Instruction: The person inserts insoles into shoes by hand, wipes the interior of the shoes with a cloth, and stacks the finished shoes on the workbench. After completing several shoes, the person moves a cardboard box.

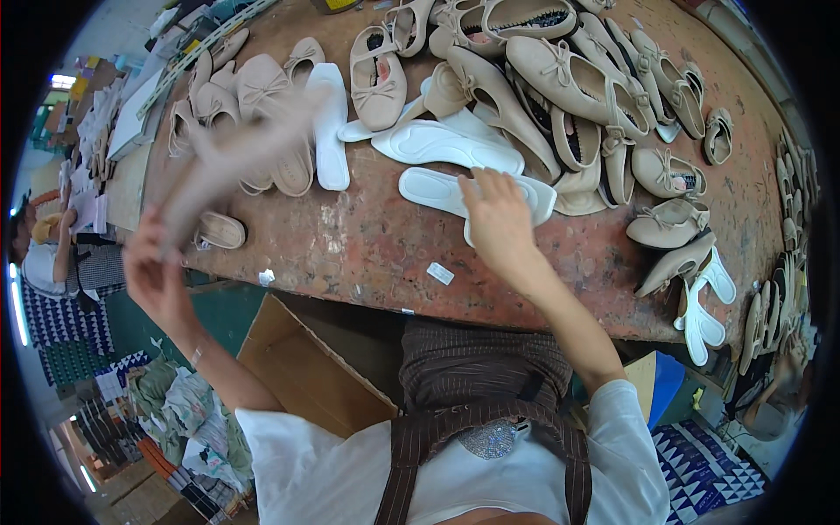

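Observation:
My left hand (153,262) is raised at the left edge of the table with its fingers closed on the end of a beige shoe (232,157), which is smeared by motion. Over the middle of the table, my right hand (499,210) reaches down onto a white insole (429,190), fingers bent at its upper edge; whether they grip it is hard to see. More white insoles (446,143) lie just beyond, partly under a heap of beige bow-trimmed shoes (560,79). One white insole (331,131) stretches lengthwise beside the left group of shoes (262,83).
Several beige shoes (669,223) and forked white insoles (704,306) sit at the table's right side. An open cardboard box (306,363) stands below the near edge. A small white label (440,273) lies on the worn red-brown tabletop (350,236). Another person (57,249) is at far left.

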Demonstrator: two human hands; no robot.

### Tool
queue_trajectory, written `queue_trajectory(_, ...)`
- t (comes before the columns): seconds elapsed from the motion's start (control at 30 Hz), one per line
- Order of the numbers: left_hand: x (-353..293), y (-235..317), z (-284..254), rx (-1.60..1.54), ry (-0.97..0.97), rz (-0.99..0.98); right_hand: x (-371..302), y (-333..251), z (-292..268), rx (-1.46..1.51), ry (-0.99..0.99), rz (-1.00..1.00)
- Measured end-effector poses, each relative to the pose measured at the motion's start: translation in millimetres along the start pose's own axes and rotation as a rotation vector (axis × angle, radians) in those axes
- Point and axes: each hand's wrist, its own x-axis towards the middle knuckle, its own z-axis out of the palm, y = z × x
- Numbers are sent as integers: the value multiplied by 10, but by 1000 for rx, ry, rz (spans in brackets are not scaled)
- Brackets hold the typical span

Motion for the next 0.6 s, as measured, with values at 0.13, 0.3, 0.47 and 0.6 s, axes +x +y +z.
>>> queue_trajectory(0.13,645,-225,546,1003,169,136,58,-23,156,-117,-127,3)
queue_trajectory(0.3,637,459,2544,75,-348,159,10,182,-110,275,-124,109)
queue_trajectory(0.47,555,983,3943,221,-570,553,-624,571,-1168,839,-162,635)
queue_trajectory(0.6,614,1036,4247,274,-683,464,-1686,993,-1350,1562,279,958)
